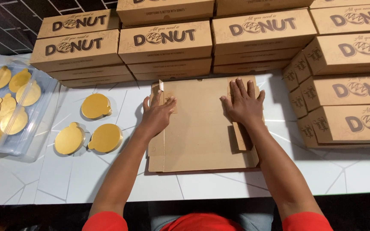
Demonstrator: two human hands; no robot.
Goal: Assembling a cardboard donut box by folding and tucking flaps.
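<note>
Brown flat cardboard box blank (198, 128), left hand (157, 114) spread flat on it, right hand (244, 102) likewise, grasping nothing

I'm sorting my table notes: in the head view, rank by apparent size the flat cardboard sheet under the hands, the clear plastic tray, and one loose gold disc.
1. Flat cardboard sheet
2. Clear plastic tray, partly cut off at the frame edge, so unsure
3. Gold disc

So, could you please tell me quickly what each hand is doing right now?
Left hand: open, fingers pressing on the flat cardboard box blank, holding nothing.
Right hand: open, palm flat on the same blank's side flap.
</note>
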